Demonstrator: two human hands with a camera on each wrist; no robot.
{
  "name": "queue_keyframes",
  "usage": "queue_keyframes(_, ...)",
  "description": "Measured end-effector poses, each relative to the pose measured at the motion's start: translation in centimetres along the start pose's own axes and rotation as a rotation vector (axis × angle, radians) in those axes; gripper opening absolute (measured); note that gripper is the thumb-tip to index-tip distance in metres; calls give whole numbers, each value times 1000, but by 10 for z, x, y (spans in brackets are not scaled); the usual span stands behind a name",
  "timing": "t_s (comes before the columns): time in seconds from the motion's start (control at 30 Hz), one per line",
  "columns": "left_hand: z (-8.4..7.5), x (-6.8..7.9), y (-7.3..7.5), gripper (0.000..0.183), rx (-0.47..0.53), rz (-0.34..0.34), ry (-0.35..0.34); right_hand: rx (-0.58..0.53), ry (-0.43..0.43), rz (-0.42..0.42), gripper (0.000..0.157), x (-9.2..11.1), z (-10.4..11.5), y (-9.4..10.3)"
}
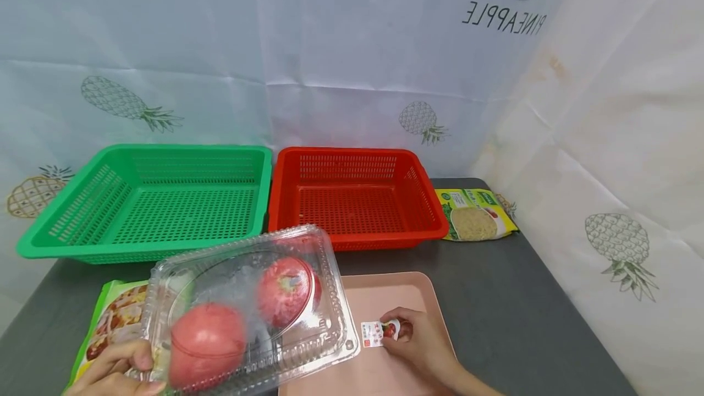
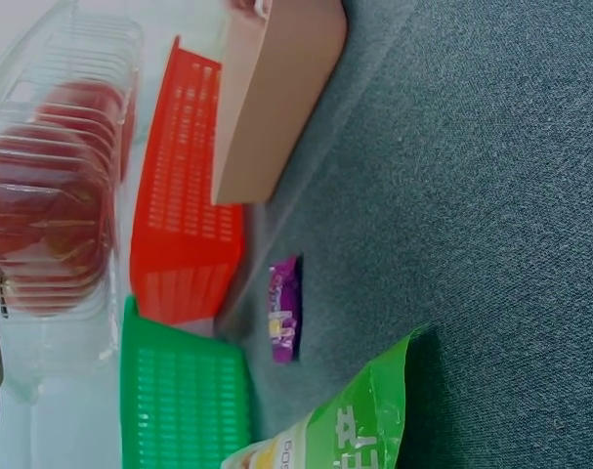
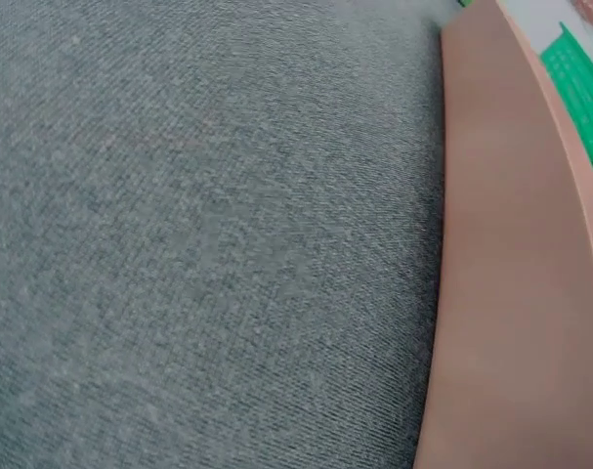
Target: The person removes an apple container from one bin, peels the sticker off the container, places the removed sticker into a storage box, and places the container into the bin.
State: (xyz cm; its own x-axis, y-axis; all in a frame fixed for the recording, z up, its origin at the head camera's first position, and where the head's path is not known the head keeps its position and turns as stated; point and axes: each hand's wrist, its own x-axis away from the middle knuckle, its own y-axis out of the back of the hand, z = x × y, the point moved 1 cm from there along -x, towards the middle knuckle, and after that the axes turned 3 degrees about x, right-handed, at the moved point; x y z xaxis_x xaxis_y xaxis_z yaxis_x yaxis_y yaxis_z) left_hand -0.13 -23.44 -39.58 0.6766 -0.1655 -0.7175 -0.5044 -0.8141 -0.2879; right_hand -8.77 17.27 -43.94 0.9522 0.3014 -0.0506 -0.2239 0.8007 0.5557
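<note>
My left hand [image 1: 115,371] grips the lower left corner of a clear plastic clamshell box [image 1: 313,347], holding it tilted above the table. Two large red fruits [image 1: 209,341], apple-like, show through its lid; the left wrist view also shows the red fruits [image 2: 52,195] through the ribbed side. Between thumb and fingers, my right hand [image 1: 418,341] pinches a small white packet [image 1: 373,334] with red print and a red fruit picture. That hand is over the pink tray [image 1: 379,292], partly covered by the box. The right wrist view shows the tray's outer wall [image 3: 511,244], but not the hand.
A green basket [image 1: 192,212] and a red basket [image 1: 352,206] stand side by side at the back. A yellow-green food bag [image 1: 475,216] lies right of them. Another green food bag [image 1: 112,316] is partly behind the box. A purple packet [image 2: 284,308] lies on the dark table.
</note>
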Motion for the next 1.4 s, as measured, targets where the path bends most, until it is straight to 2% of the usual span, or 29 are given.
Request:
queue_keyframes(0.17, 0, -1, -3, 31, -77, -34, -40, 216, 15, -56, 24, 1, 6, -3)
queue_keyframes(0.27, 0, 2, -3, 31, -116, -52, -49, 278, 25, -70, 25, 1, 7, -3)
queue_keyframes(0.5, 1, 3, -2, 26, -169, -51, -58, 230, 63, -91, 26, 2, 3, -3)
queue_keyframes(0.7, 1, -6, -4, 21, -242, -7, -138, 154, 88, -132, 26, 3, -2, -3)
queue_keyframes(0.9, -1, -5, 0, 25, -184, 45, -105, 46, 54, -134, 19, 2, -6, 2)
queue_keyframes(1.0, -1, -6, 0, 27, -179, 59, -95, 68, 26, -151, 18, 3, -7, 7)
queue_keyframes(1.13, -1, -9, 0, 24, -233, 79, -109, 158, 6, -168, 20, 5, -5, 15)
queue_keyframes(1.2, 0, -12, 1, 23, -265, 100, -131, 136, 42, -138, 17, 5, -1, 20)
queue_keyframes(1.27, 0, -13, 2, 23, -270, 119, -136, 48, 106, -84, 13, 3, 6, 25)
queue_keyframes(1.4, 2, -15, 2, 24, -264, 149, -129, -107, 310, 38, 32, 3, 35, 36)
